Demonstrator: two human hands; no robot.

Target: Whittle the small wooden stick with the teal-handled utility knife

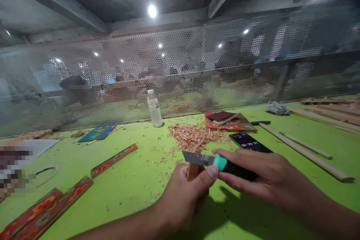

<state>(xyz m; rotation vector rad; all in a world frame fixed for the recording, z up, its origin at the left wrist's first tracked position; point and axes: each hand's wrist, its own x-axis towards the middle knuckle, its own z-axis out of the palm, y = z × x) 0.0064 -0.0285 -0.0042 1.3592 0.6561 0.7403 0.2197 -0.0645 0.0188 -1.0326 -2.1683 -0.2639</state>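
My left hand point(187, 191) is closed around a short piece of wood point(193, 170) that points away from me. In my right hand point(261, 174) is a utility knife point(239, 169) with a black and teal handle. Its blade point(197, 157) lies across the wood's upper part, pointing left. My left thumb touches the teal part of the knife. Just beyond the hands, a heap of wood shavings point(185, 135) covers part of the green table point(135, 195). The lower end of the wood is hidden in my left fist.
A water bottle point(154, 110) stands before a perforated metal screen point(180, 78). Right of the shavings lie a phone point(250, 142), a hammer point(303, 150), sandpaper point(222, 116) and a crumpled cloth point(277, 108). Painted wooden strips point(114, 160) lie on the left, wood lengths point(332, 116) at far right.
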